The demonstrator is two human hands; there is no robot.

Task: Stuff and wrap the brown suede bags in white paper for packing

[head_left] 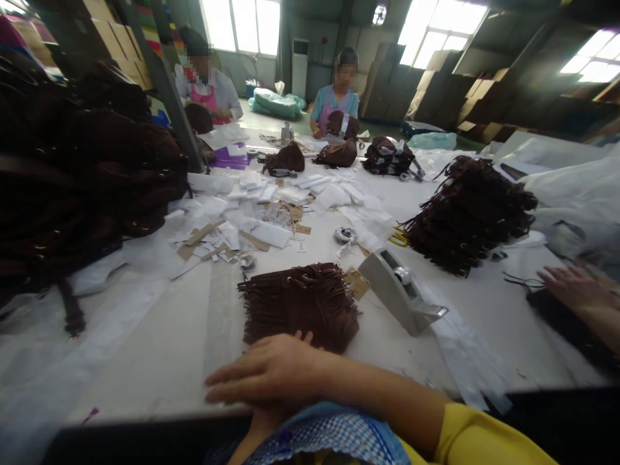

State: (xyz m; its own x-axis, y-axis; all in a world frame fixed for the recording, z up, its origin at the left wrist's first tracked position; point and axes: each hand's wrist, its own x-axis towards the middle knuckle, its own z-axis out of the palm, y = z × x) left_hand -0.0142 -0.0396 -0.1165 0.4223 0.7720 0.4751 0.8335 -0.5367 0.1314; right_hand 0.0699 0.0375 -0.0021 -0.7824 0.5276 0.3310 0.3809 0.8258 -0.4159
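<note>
A dark brown fringed bag [300, 300] lies flat on the white table in front of me. My right hand [278, 367] reaches across from the right at the bag's near edge, its fingers stretched out to the left and holding nothing that I can see. Beneath it, my left hand [265, 418] is mostly covered. A couple of fingertips, apparently of the left hand, show stretched and apart against the bag's lower edge. Just right of the bag stands a grey tape dispenser [402, 290], with a brown tag [357, 283] between the two.
Stacked fringed bags [472, 213] stand at the right, beside yellow-handled scissors [399, 237]. Another person's hand [576, 287] rests on a dark piece there. Dark bags [87, 174] pile up at the left. Paper scraps [213, 242] and a tape roll [345, 235] lie beyond. Two people work across the table.
</note>
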